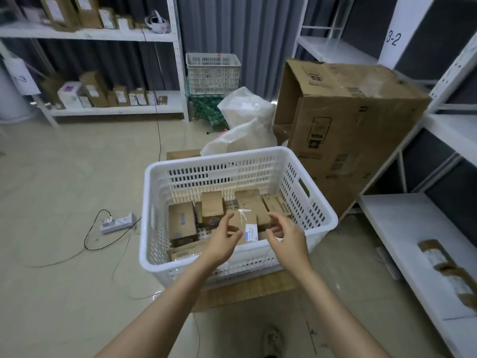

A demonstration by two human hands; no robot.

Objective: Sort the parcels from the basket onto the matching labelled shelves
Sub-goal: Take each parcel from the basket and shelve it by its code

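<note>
Two bare hands over the slotted white plastic basket (pixel 219 156).
I see my left hand (pixel 224 240) and right hand (pixel 286 235) spread, fingers loosely bent, holding nothing, flanking a tape-sealed cardboard parcel (pixel 245 220) with a white label (pixel 251 233), lying among other brown boxes (pixel 182 223) in the basket.

The basket (pixel 219 156) below the left hand (pixel 223 239) and right hand (pixel 289 236) is smooth plastic, faintly glossy; the parcel (pixel 242 222) between them is matt brown cardboard with shiny clear tape; the floor (pixel 64 177) left of them looks smooth, slightly shiny
</note>
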